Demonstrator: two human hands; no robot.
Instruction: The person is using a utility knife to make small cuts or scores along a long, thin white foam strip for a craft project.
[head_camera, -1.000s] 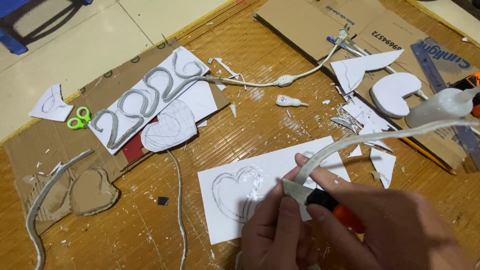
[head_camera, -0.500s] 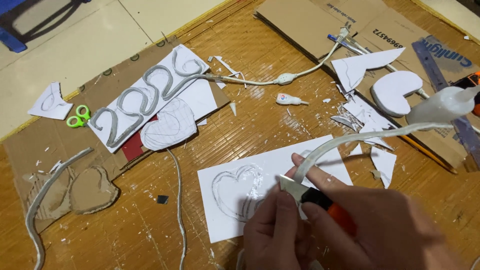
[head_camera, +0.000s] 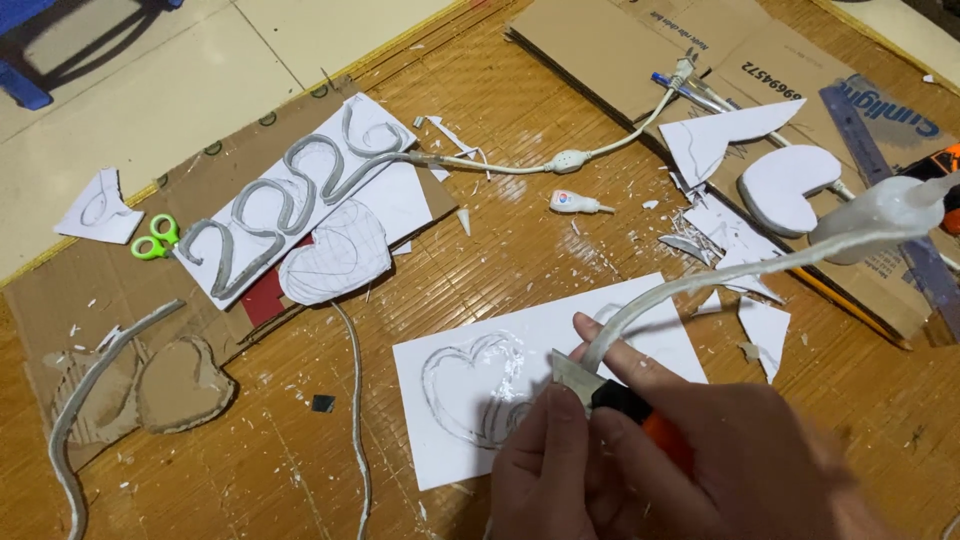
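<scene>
Gripping a utility knife (head_camera: 620, 405) with an orange and black handle, the right hand (head_camera: 730, 460) is closed around it at the near edge of the scene, the short blade pointing left and far. The left hand (head_camera: 545, 470) is pressed in just beside it, fingers curled toward the blade tip; what exactly is pinched there cannot be told. A translucent flexible strip (head_camera: 720, 278) is held at its near end by the fingers and arches away to the right and far. Beneath the hands lies a white sheet (head_camera: 540, 345) on which a heart outline (head_camera: 470, 385) is traced.

A slip is judged the main hazard: the blade is worked very close to the left fingertips, so a cut finger could be caused by a sudden give in the strip. The springy strip could also flick loose and drag the blade across the heart outline.

Farther left, a white board with grey numerals (head_camera: 290, 200), a paper heart (head_camera: 335, 255) and green scissors (head_camera: 152, 238) are seen; a white foam heart (head_camera: 790, 180) lies far right.
</scene>
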